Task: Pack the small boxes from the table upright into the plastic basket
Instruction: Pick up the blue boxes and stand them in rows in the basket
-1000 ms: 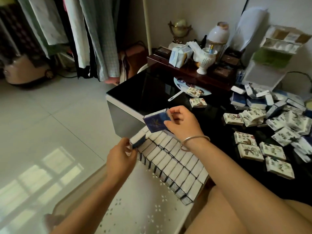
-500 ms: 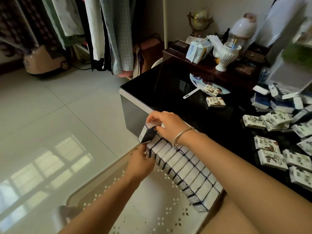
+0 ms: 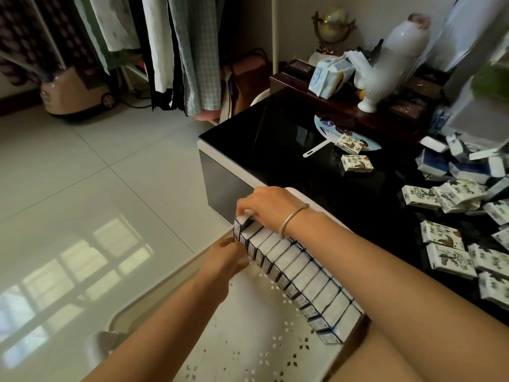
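A long row of small white-and-blue boxes stands upright along the right wall of the white perforated plastic basket. My right hand, with a bangle on the wrist, presses down on the end box at the far end of the row, fingers closed on its top. Fingers bent, my left hand touches the side of the row's far end. Several more small boxes lie flat and scattered on the black table at the right.
A hand fan, tissue packs, a white cup and a dark wooden tray crowd the table's back. Clothes hang over the tiled floor at the upper left. A beige wheeled appliance stands beneath them. My bare knee is at the lower right.
My right hand carried a blue-faced box from above the table down into the far end of the row. My left hand, which held the end box apart, now rests against the row. The view shifted left.
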A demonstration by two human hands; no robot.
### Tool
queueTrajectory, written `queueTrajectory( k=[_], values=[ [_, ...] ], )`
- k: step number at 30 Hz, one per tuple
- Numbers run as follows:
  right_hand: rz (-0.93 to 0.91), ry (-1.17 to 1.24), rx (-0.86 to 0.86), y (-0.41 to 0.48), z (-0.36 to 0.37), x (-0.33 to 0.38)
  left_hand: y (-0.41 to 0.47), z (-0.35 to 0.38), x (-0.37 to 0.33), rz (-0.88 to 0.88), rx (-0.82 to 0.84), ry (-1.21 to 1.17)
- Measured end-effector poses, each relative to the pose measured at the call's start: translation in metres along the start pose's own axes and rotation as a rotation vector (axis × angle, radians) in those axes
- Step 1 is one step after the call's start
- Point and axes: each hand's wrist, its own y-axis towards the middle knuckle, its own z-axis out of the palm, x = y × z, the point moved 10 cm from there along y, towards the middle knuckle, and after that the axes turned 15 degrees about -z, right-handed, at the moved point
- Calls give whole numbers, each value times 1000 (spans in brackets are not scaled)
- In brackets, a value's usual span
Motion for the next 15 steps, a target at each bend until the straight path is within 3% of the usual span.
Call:
queueTrajectory(
  k=[4,11,13,15],
  values=[
    [-20,-78,42,4,19,3,-3,-8,1,-5,-51,-58],
    [-54,-162,50,-21,29,10,-12,-14,-12,163,-102,-43],
    [-28,-54,-29,-29,26,9,-14,-10,-13,178,-75,-18],
    [47,149,-252,-40,15,1,-15,-7,-14,169,-43,1]
  ],
)
